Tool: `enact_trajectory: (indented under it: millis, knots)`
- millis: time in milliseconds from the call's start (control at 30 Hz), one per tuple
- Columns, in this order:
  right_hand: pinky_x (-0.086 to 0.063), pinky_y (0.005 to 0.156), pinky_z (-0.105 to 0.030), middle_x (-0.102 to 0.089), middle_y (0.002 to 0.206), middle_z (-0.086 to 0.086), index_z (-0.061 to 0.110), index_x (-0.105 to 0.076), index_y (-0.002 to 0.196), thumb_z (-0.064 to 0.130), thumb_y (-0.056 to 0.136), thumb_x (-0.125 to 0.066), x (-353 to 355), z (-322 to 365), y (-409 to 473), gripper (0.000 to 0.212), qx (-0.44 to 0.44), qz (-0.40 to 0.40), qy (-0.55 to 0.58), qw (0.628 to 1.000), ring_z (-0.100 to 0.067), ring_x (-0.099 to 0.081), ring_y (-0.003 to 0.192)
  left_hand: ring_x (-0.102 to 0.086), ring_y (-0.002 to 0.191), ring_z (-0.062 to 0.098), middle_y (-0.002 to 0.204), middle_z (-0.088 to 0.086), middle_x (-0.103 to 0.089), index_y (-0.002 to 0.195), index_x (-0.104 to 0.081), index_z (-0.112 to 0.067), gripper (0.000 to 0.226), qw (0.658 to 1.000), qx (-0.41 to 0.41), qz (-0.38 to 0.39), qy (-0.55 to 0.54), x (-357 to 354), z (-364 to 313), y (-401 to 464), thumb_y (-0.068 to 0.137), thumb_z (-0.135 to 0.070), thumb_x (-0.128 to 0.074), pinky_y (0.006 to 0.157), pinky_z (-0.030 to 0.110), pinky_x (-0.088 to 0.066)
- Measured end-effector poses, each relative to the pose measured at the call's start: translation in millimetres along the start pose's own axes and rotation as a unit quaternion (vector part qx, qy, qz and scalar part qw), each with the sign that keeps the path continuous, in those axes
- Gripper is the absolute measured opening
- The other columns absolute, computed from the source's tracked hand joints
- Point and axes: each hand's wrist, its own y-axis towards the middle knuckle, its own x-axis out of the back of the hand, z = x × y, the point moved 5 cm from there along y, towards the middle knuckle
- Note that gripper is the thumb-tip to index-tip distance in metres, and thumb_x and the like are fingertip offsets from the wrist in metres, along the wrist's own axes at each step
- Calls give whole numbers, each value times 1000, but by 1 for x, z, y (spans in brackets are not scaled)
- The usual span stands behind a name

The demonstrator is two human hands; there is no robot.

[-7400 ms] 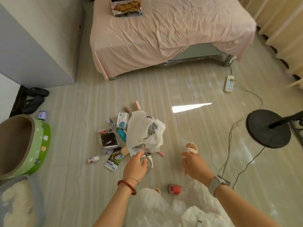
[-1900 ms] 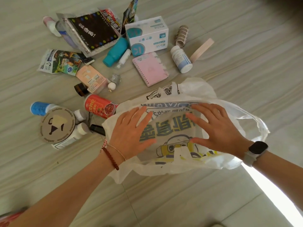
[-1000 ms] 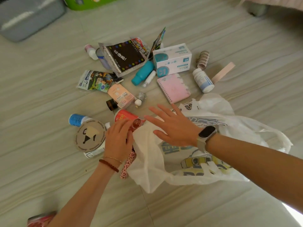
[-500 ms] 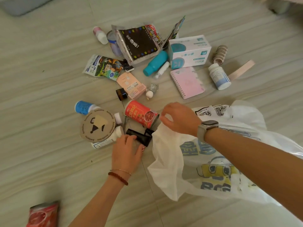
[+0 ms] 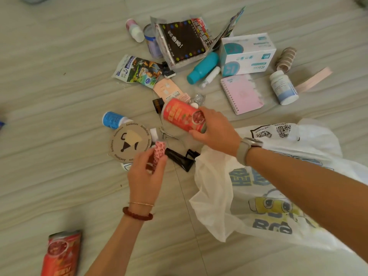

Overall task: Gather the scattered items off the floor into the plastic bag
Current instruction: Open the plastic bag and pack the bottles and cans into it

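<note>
Right hand [image 5: 216, 130] clamped on red can [image 5: 184, 115], can on its side, lifted just off floor [image 5: 49, 76]. Left hand [image 5: 146, 174] pinching pink patterned strip [image 5: 158, 153], strip sticking up past fingertips. Hands apart, left nearer the body. White bag [image 5: 215, 188] crumpled on floor under right forearm, mouth just below right hand. Black tube [image 5: 180, 158] between hands, touching bag edge. Nail clippers [image 5: 168, 135] just left of right hand. Round card disc [image 5: 129, 142] beyond left hand, blue-cap bottle [image 5: 111, 119] just past it. Beyond right hand: pink notebook [image 5: 242, 94], teal bottle [image 5: 203, 67], mask box [image 5: 247, 53], white pill bottle [image 5: 283, 87], black packet [image 5: 184, 42], snack pouch [image 5: 137, 70]. Second red can [image 5: 60, 253] near left elbow, well apart from the rest. Watch on right wrist, bead bracelet on left.
</note>
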Motion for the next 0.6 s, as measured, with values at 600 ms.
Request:
enact_trajectory:
  millis: [600]
  knots:
    - [-47, 78, -30, -61, 106, -16, 11, -41, 122, 52, 65, -64, 85, -155, -251, 74, -44, -33, -118, 992, -17, -49, 95, -60, 66, 19, 64, -4, -65, 72, -62, -18, 11, 755, -541, 185, 321, -157, -123, -70, 75, -28, -64, 76, 30, -31]
